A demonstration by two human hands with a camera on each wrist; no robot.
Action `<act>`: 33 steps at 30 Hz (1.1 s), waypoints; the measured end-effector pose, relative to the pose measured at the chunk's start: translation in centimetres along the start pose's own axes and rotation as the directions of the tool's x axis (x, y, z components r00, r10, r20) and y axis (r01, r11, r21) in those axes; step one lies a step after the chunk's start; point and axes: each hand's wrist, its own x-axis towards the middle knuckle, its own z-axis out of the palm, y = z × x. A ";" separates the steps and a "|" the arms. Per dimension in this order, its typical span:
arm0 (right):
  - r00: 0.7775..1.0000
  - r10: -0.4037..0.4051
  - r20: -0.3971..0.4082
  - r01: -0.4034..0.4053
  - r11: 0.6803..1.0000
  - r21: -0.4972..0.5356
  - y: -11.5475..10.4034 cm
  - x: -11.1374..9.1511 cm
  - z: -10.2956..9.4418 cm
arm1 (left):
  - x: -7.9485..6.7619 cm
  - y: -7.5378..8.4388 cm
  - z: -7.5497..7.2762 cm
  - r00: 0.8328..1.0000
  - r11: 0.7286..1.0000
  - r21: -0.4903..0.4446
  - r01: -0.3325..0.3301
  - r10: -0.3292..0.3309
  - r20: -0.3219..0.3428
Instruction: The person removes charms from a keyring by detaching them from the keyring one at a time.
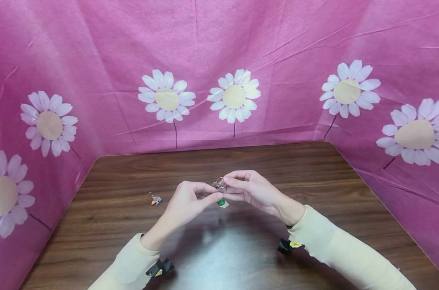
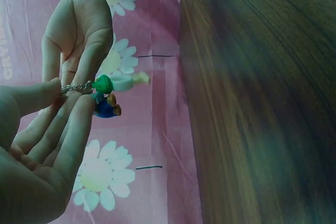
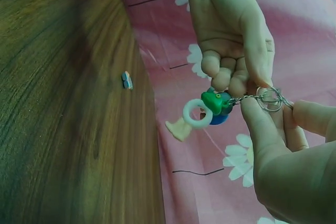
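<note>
My left hand (image 1: 190, 201) and right hand (image 1: 257, 191) meet above the table, both at a metal split ring (image 1: 220, 178). The right thumb and a finger pinch the ring, as the right wrist view shows. The left thumb and fingers pinch the chain side of it. From a short chain (image 2: 79, 86) hangs a green charm (image 3: 214, 102) with a white ring (image 3: 197, 125) and a cream end piece (image 3: 179, 129). Beside it hangs a blue charm (image 2: 106, 107) with orange-brown ends, partly hidden by fingers in the right wrist view.
On the brown wooden table (image 1: 114, 233), left of my left hand, lies a small orange and blue keychain charm (image 1: 156, 200). A pink cloth (image 1: 205, 48) printed with white daisies stands round the table's back and sides. Each sleeve cuff carries a small black device (image 1: 285, 247).
</note>
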 end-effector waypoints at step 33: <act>0.951 0.215 0.220 -0.129 0.928 -0.350 -1.2 -0.9 -1.8 | 0.2 0.0 -0.8 0.979 0.956 -0.291 0.048 0.014 0.206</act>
